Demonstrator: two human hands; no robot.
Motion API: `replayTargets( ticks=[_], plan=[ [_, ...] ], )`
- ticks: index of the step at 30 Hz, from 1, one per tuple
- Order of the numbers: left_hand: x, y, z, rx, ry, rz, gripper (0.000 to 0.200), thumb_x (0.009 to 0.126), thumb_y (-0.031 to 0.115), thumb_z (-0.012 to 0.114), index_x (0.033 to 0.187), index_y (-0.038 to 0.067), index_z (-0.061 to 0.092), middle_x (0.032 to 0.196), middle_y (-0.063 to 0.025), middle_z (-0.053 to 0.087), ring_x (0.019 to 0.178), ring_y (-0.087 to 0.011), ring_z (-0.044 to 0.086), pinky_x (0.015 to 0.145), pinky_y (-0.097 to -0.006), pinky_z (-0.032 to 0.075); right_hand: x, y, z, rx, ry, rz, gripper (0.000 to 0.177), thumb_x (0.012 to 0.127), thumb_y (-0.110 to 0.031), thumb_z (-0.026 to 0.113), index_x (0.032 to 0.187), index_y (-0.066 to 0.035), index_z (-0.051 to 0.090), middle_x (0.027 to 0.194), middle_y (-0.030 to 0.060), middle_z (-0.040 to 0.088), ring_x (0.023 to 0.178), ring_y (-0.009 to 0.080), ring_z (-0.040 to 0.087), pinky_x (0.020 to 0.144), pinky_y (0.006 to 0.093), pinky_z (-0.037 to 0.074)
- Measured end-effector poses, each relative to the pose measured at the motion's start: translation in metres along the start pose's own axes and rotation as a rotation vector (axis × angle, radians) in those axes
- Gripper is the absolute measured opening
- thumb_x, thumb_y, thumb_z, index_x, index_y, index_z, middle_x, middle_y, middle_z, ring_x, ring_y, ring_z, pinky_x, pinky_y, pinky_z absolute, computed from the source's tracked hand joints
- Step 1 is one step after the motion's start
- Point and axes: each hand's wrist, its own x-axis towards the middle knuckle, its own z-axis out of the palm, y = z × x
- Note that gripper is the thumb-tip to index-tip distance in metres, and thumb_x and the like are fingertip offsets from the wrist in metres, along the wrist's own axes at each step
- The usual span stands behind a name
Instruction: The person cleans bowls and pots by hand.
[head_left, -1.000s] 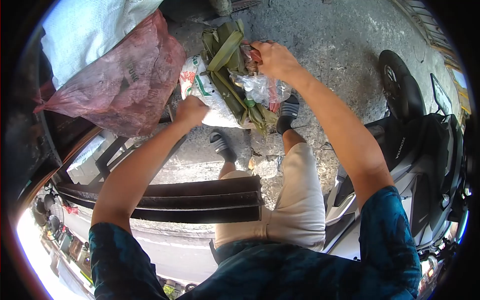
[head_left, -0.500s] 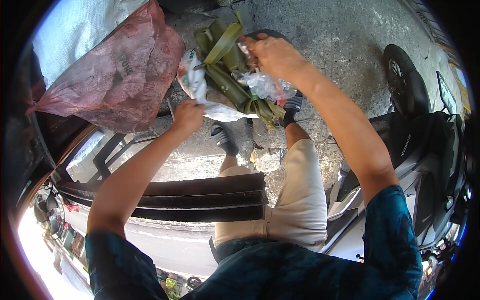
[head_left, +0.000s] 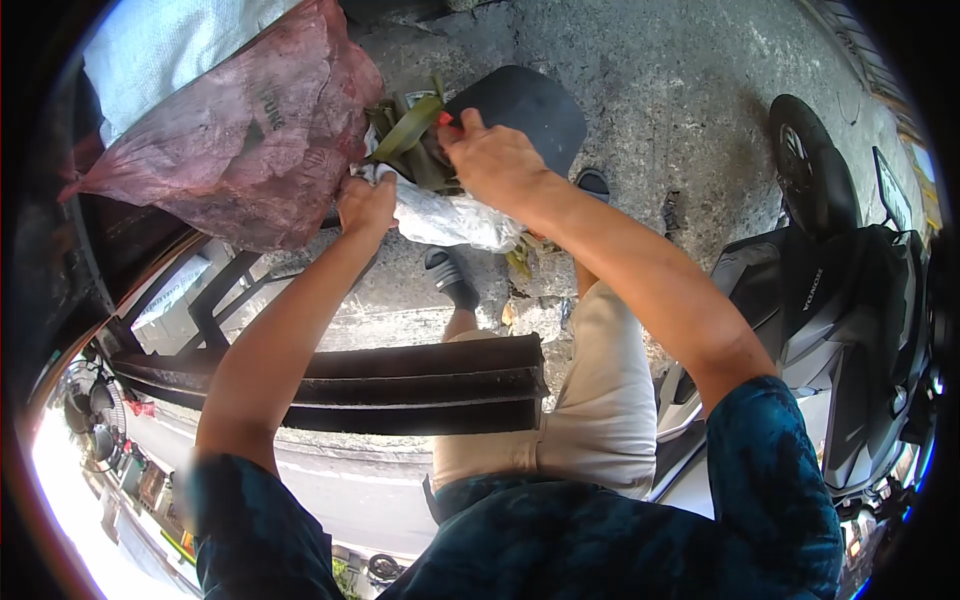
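My left hand [head_left: 368, 203] is closed on the edge of a white plastic bag [head_left: 455, 222]. Green folded leaves [head_left: 412, 132], long and strap-like, stick up out of the bag's mouth. Over the bag and leaves, my right hand [head_left: 495, 168] has its fingers bent downward, and what they grip is mostly hidden. A small red scrap [head_left: 445, 118] shows at its fingertips. Part of the bag's contents is covered by my right hand and forearm.
A full reddish translucent sack [head_left: 260, 130] stands at left, before a white woven sack [head_left: 180, 50]. A dark flat panel [head_left: 535, 110] lies beyond my right hand. A dark wooden bench [head_left: 400, 387] crosses below my arms. A motorbike [head_left: 800, 310] stands at right.
The bag and leaves have shifted left and lower, against the reddish sack. My right hand has moved left and down with them, uncovering the dark panel. Clear plastic on top is now out of sight.
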Motion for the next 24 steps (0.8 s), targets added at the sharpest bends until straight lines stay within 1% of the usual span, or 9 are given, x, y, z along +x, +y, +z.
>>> replayTargets(
  ticks=[1,3,4,6,9,16,19,21,24],
  plan=[
    [0.003,-0.015,0.007,0.002,0.0,-0.004,0.043,0.074,0.026,0.065,0.088,-0.012,0.052,0.077,-0.0242,0.06,0.057,-0.0331,0.061,0.06,-0.0376,0.053,-0.006,0.005,-0.001,0.037,-0.016,0.022,0.035,0.087,-0.011,0.045,0.12,0.0,0.049,0.106,0.0295,0.049,0.07,0.0368,0.064,0.061,0.0419,0.054],
    [0.004,-0.033,0.016,0.509,0.441,0.692,0.051,0.07,0.019,0.069,0.102,-0.013,0.046,0.087,-0.0279,0.061,0.078,-0.0375,0.063,0.075,-0.0429,0.051,-0.024,0.01,-0.004,0.039,-0.028,0.048,0.034,0.086,-0.011,0.047,0.118,-0.002,0.05,0.105,0.0268,0.049,0.071,0.0354,0.065,0.062,0.0407,0.054],
    [0.003,-0.035,0.014,0.512,0.439,0.692,0.051,0.07,0.019,0.069,0.102,-0.013,0.046,0.087,-0.0279,0.061,0.078,-0.0375,0.063,0.075,-0.0429,0.051,-0.033,0.011,-0.006,0.038,-0.039,0.077,0.032,0.085,-0.011,0.049,0.116,-0.004,0.05,0.104,0.0241,0.049,0.071,0.0339,0.065,0.063,0.0396,0.054],
    [0.001,-0.032,0.011,0.617,0.089,0.585,0.061,0.067,0.015,0.072,0.111,-0.012,0.039,0.095,-0.0312,0.059,0.095,-0.0409,0.059,0.085,-0.0451,0.047,-0.045,0.014,0.0,0.021,-0.043,0.079,0.035,0.087,-0.013,0.046,0.121,-0.007,0.048,0.106,0.0245,0.049,0.068,0.0339,0.065,0.062,0.0396,0.055],
    [0.005,-0.022,0.009,0.54,0.005,0.483,0.055,0.069,0.016,0.07,0.108,-0.011,0.043,0.093,-0.0317,0.06,0.091,-0.0421,0.06,0.082,-0.0445,0.048,-0.054,0.013,0.005,0.001,-0.056,0.11,0.039,0.088,-0.012,0.043,0.126,-0.008,0.046,0.106,0.0245,0.049,0.069,0.0329,0.065,0.06,0.0388,0.054],
    [0.011,-0.002,0.012,0.59,0.141,0.399,0.034,0.076,0.017,0.062,0.095,-0.01,0.053,0.087,-0.0316,0.061,0.086,-0.0437,0.061,0.079,-0.0447,0.049,-0.053,0.019,0.007,-0.024,0.007,0.074,0.045,0.086,-0.009,0.043,0.131,-0.009,0.044,0.103,0.0234,0.051,0.066,0.0308,0.066,0.056,0.0372,0.054],
    [0.009,0.002,0.005,0.67,0.122,0.491,0.027,0.077,0.015,0.059,0.093,-0.008,0.058,0.089,-0.0305,0.062,0.086,-0.0422,0.062,0.079,-0.0437,0.05,-0.043,0.021,0.0,0.011,0.0,0.068,0.045,0.085,-0.009,0.044,0.13,-0.01,0.046,0.101,0.0237,0.051,0.064,0.0318,0.065,0.056,0.0381,0.054],
    [0.004,0.003,-0.004,0.495,0.157,0.695,0.024,0.076,0.013,0.059,0.092,-0.004,0.061,0.09,-0.0293,0.062,0.086,-0.0396,0.062,0.078,-0.0431,0.05,-0.036,0.021,0.002,0.023,-0.018,0.065,0.046,0.085,-0.009,0.044,0.131,-0.011,0.046,0.101,0.0244,0.051,0.062,0.033,0.065,0.056,0.0387,0.054],
    [0.0,0.005,-0.016,0.42,0.038,0.651,0.024,0.074,0.015,0.061,0.091,-0.003,0.064,0.091,-0.0298,0.061,0.087,-0.038,0.063,0.079,-0.0431,0.049,-0.03,0.02,0.009,-0.022,0.016,0.015,0.045,0.085,-0.009,0.043,0.13,-0.011,0.047,0.102,0.0244,0.051,0.062,0.0333,0.065,0.054,0.0385,0.054]
  ],
)
